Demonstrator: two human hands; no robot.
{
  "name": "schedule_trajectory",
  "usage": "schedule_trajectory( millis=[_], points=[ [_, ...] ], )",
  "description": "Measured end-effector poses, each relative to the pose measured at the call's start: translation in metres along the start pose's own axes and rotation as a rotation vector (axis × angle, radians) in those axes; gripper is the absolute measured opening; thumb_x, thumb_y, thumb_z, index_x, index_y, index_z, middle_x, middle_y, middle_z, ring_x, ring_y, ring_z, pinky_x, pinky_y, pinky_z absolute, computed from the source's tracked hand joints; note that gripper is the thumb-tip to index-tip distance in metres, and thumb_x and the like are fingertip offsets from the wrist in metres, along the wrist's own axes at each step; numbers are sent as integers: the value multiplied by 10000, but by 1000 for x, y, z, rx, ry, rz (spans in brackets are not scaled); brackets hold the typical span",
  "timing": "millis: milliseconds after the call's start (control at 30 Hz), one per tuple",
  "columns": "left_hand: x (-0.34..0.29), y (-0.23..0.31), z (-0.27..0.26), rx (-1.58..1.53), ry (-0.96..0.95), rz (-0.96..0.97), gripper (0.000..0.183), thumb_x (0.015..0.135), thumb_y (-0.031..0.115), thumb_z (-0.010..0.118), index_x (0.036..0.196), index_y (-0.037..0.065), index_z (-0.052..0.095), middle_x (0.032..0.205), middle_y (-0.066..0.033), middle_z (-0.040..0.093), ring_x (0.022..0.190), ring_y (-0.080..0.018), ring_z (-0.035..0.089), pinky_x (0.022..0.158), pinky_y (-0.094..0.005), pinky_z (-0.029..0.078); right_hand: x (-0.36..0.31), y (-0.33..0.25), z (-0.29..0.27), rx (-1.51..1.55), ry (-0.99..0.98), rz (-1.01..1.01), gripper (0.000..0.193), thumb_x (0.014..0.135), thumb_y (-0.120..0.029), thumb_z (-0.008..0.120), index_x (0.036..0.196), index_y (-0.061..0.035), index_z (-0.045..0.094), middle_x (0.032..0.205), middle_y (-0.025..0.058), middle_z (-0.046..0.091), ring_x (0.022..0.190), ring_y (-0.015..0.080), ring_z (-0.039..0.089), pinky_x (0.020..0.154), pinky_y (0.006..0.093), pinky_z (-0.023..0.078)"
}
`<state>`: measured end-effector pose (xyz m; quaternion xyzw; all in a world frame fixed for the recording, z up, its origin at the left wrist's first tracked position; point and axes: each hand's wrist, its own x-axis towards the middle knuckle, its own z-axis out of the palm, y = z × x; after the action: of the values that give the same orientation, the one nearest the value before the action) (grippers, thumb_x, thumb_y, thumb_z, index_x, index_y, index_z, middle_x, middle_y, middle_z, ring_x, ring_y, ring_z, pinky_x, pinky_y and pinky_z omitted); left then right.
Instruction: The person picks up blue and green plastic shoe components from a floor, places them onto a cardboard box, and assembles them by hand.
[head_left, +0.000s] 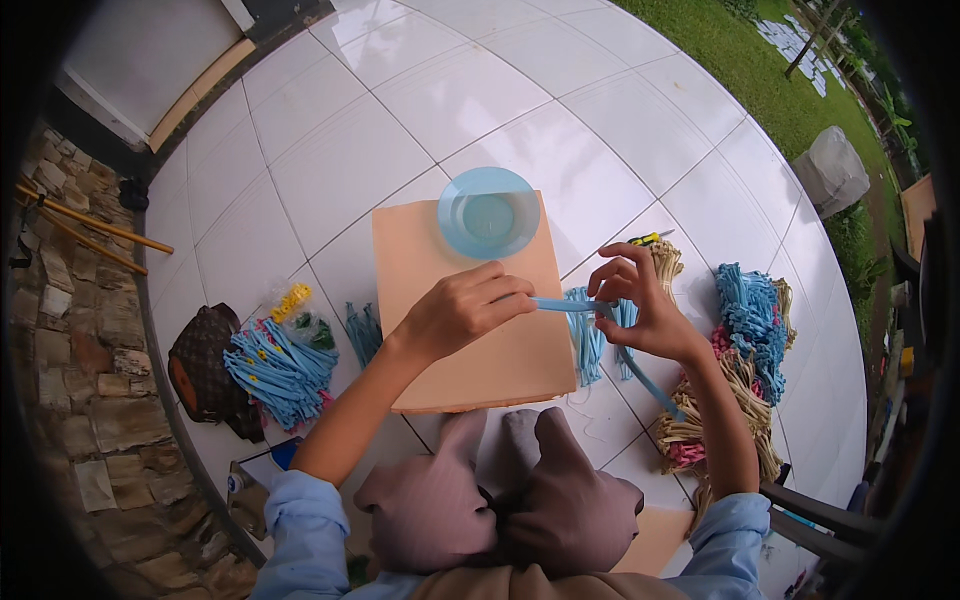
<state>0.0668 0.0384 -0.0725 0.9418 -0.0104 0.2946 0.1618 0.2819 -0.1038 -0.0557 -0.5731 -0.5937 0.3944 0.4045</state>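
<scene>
A flat light-blue strip is stretched between my two hands above a tan board. My left hand is closed, its fingertips pinching one end. My right hand has its thumb and curved forefinger at the strip where it bends, with the other fingers raised. From there the loose length hangs down beside my right wrist. Beneath my hands lies the tan board, with a translucent blue bowl at its far edge. Bundles of blue strips lie on the floor just right of the board.
Left of the board are a pile of blue strips, yellow pieces in clear plastic and a brown bag. On the right lie blue bundles, beige bundles and a yellow-handled tool. White tiles cover the floor.
</scene>
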Motion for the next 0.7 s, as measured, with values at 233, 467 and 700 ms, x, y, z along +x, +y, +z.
schedule_trajectory(
  millis=[233,467,700],
  points=[
    [-27,-20,34,-33,22,-287,211,678,0,648,880,60,645,881,-34,593,802,-198,580,638,-303,516,32,56,0,142,-45,58,563,715,22,622,1174,-39,302,891,106,581,900,202,607,866,344,484],
    [-34,-25,42,183,13,-346,257,655,-11,617,903,49,651,902,-22,584,842,-188,557,663,-293,512,51,65,10,67,43,62,510,718,-22,634,1140,-35,347,909,106,575,888,208,608,825,336,500],
    [-35,-22,50,209,90,-435,269,623,-34,661,872,65,686,870,-24,588,837,-220,550,654,-313,500,54,70,14,59,71,53,494,731,-37,636,1132,-31,347,922,120,586,907,237,619,837,349,496]
  ],
)
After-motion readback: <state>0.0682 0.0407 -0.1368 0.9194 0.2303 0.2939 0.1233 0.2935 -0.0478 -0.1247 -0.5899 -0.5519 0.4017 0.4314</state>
